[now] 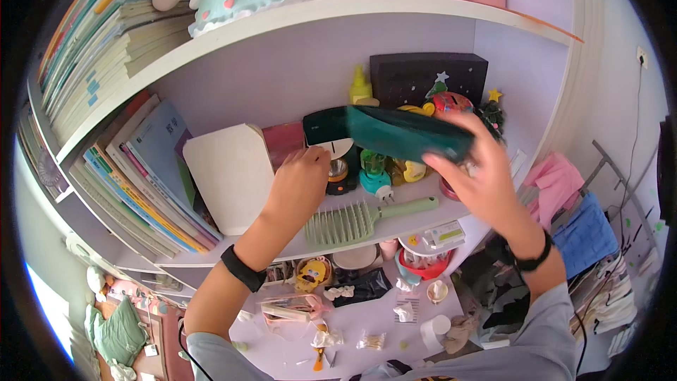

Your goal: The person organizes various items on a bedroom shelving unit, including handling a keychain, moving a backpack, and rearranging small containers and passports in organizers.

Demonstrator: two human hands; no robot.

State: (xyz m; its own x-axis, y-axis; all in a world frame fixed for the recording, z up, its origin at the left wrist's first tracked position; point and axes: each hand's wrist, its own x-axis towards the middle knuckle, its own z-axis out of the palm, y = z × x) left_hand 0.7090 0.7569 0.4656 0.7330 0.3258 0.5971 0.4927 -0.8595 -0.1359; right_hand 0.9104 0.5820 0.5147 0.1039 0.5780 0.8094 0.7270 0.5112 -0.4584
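My right hand (476,174) grips one end of a dark green glossy case (407,132), raised and slightly tilted over the middle shelf; its shape is blurred. My left hand (304,177) is at the shelf, in front of a pink item (283,140) and beside a dark green box (322,127) with a white round part; whether it holds anything is hidden. Between the hands stand a black and gold round item (337,172) and a teal plug-in device (374,177). A light green vented hairbrush (344,225) lies along the shelf's front edge.
Books (153,169) and a white board (230,177) lean at the left. A black box (428,76), a yellow-green bottle (360,87) and a small Christmas tree (492,116) stand behind. The upper shelf edge (338,8) runs above; a cluttered desk (359,328) lies below.
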